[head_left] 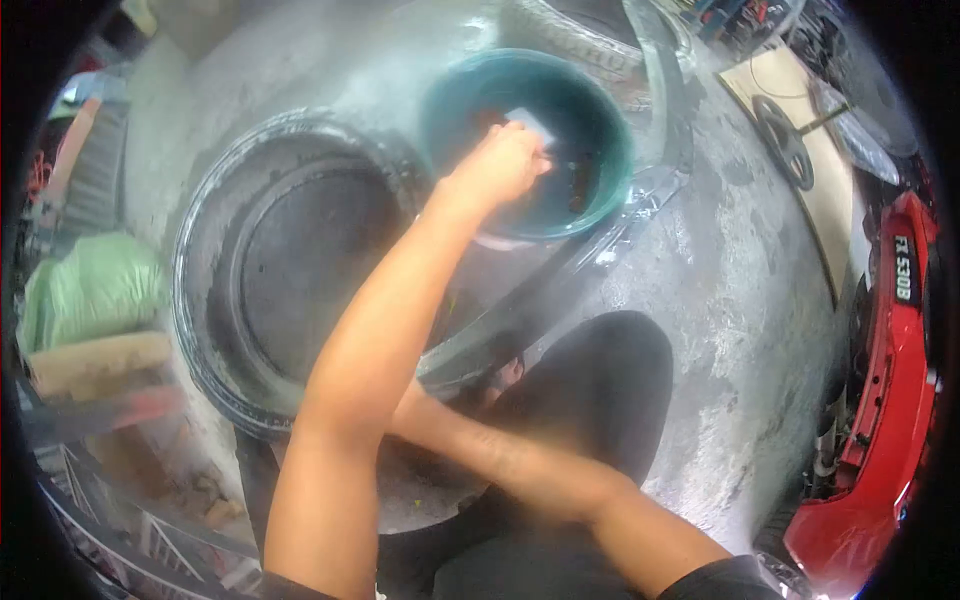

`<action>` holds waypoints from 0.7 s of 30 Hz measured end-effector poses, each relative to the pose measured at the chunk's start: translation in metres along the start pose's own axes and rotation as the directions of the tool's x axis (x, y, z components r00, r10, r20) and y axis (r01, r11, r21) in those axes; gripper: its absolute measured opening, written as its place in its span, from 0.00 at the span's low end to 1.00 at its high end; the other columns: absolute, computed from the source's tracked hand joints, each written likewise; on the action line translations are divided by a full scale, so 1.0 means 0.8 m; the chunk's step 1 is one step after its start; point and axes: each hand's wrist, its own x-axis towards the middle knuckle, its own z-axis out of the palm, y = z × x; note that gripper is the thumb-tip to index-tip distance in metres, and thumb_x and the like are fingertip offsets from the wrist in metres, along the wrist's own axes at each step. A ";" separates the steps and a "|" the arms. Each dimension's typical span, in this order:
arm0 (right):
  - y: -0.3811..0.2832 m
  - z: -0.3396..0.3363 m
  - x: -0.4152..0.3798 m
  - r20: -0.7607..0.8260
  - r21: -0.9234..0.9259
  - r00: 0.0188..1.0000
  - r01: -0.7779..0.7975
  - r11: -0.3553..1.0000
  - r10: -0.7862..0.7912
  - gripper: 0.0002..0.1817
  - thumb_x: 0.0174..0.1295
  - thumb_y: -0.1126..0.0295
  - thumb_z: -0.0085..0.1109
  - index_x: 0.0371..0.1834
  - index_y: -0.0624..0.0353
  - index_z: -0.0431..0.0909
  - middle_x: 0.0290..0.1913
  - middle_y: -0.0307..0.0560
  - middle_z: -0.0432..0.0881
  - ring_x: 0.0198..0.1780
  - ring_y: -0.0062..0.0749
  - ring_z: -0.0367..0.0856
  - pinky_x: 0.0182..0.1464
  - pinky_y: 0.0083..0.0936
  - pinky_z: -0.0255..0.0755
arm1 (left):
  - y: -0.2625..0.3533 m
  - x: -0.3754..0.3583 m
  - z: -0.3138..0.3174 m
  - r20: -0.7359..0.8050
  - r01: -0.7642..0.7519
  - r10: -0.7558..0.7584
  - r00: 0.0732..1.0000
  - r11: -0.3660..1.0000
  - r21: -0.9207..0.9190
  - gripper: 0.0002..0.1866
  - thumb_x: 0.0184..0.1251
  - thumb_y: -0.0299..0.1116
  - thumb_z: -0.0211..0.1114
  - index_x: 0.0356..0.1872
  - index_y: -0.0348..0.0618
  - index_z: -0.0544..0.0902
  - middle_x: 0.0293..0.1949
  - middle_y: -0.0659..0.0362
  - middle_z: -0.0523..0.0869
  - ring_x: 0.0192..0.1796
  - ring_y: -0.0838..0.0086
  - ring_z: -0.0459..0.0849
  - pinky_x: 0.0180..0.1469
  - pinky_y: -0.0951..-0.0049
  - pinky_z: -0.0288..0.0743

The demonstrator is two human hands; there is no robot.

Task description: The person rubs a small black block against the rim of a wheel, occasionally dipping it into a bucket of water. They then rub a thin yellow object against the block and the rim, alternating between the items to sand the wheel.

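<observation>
My left hand (503, 165) reaches over a green basin (622, 190) of dark water. Its fingers are closed on a pale grey flat piece (532, 128), whose material I cannot make out. Below and left of the basin, a large dark curved panel (205, 270) with wet, shiny edges lies before my knees. My right forearm (520, 460) crosses beneath my left arm, near that panel's lower edge. The left arm hides my right hand's fingers, so whatever they touch or hold is out of sight.
A red car bumper (890, 390) with a number plate (905, 268) stands at the right. Cardboard (815, 180) with a dark part on it lies at upper right. A green bag (95, 290) sits at left, above a brown roll (100, 362). The concrete floor (740, 370) looks wet.
</observation>
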 end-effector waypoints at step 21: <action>-0.020 0.009 0.017 0.262 -0.589 0.938 -0.030 0.807 0.226 0.58 0.52 0.34 0.83 0.72 0.76 0.77 0.69 0.64 0.83 0.74 0.57 0.78 0.75 0.57 0.70 | 0.042 -0.042 -0.156 0.148 0.393 -0.377 0.914 0.914 -0.101 0.34 0.78 0.42 0.71 0.80 0.38 0.77 0.74 0.39 0.83 0.79 0.49 0.78 0.80 0.54 0.70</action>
